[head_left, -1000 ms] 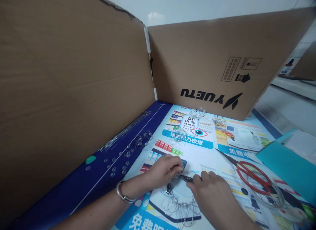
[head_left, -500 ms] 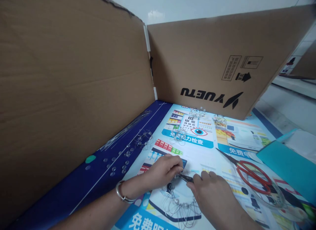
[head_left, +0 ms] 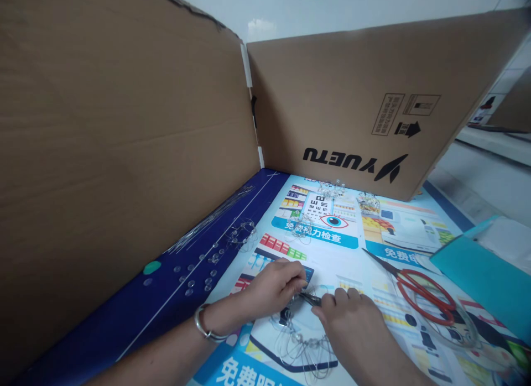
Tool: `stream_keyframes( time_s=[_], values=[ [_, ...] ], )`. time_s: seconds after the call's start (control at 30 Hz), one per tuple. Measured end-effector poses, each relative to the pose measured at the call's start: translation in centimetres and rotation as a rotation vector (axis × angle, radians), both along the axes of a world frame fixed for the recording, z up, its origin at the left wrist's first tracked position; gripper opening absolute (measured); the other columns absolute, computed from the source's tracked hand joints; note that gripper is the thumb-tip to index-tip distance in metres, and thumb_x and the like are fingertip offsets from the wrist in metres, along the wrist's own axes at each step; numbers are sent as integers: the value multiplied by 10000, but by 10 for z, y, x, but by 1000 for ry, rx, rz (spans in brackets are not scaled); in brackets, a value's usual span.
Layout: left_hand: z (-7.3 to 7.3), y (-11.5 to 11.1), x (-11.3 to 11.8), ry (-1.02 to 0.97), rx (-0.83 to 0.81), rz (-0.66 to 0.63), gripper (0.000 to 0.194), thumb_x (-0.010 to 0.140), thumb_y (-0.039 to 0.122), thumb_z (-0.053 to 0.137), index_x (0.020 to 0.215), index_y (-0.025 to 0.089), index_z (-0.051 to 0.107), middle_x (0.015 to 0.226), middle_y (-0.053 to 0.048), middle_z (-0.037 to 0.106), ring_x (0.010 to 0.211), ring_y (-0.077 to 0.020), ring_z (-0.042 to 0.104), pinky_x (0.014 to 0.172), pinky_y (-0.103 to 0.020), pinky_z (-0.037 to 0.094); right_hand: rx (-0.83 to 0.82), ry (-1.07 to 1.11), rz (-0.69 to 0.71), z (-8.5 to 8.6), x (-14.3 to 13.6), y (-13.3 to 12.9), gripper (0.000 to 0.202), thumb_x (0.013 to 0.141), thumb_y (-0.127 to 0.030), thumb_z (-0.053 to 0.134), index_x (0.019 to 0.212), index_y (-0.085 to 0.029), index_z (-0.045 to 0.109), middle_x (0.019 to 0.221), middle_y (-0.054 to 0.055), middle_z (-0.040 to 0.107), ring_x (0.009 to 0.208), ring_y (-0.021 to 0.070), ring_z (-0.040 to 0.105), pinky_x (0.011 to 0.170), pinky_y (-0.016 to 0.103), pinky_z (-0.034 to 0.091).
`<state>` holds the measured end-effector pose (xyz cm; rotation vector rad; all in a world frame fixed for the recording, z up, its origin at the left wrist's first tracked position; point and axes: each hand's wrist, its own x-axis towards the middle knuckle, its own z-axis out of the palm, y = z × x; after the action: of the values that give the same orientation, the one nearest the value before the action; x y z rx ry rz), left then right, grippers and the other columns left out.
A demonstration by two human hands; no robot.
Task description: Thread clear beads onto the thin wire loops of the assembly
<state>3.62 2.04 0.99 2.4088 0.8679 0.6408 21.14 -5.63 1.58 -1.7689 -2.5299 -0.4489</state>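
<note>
My left hand [head_left: 286,283] is closed, its thumb and fingertips pinching the top end of a string of clear beads on thin wire [head_left: 305,339]. The rest of that beaded wire curves down over the printed sheet, with loose wire loops sticking out. In my right hand [head_left: 352,319] is a pair of pliers [head_left: 310,298], the grip wrapped inside my fingers. The dark plier jaws point left and meet the wire right at my left fingertips. Exactly what the jaws grip is too small to make out.
Red-handled scissors [head_left: 427,297] lie at the right, beside a roll of clear tape [head_left: 468,330] and a teal folder [head_left: 485,281]. Loose clear beads [head_left: 209,281] and cut wires [head_left: 207,220] lie at the left. Beaded wire pieces [head_left: 301,225] sit farther back. Cardboard panels [head_left: 352,98] stand behind.
My right hand has shifted very slightly to the left, and the pliers' angle has turned a little. My left hand keeps its pinch in the same place.
</note>
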Motion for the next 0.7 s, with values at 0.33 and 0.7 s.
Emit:
stream_keyframes(
  time_s=[0.33, 0.7],
  values=[
    [2, -1, 0, 3, -5, 6, 108, 850, 145, 439, 772, 169, 510, 720, 12, 564, 669, -115, 487, 627, -211, 362, 1, 9, 14, -3, 2, 1, 199, 829, -310, 519, 693, -171, 560, 611, 60, 561, 594, 208, 530, 517, 300, 284],
    [3, -1, 0, -2, -19, 1, 124, 850, 142, 424, 768, 170, 512, 718, 7, 562, 673, -119, 490, 630, -215, 366, -50, 13, 22, 0, 1, 0, 195, 848, -291, 484, 716, -173, 568, 622, 68, 559, 597, 233, 539, 504, 313, 283]
  ],
)
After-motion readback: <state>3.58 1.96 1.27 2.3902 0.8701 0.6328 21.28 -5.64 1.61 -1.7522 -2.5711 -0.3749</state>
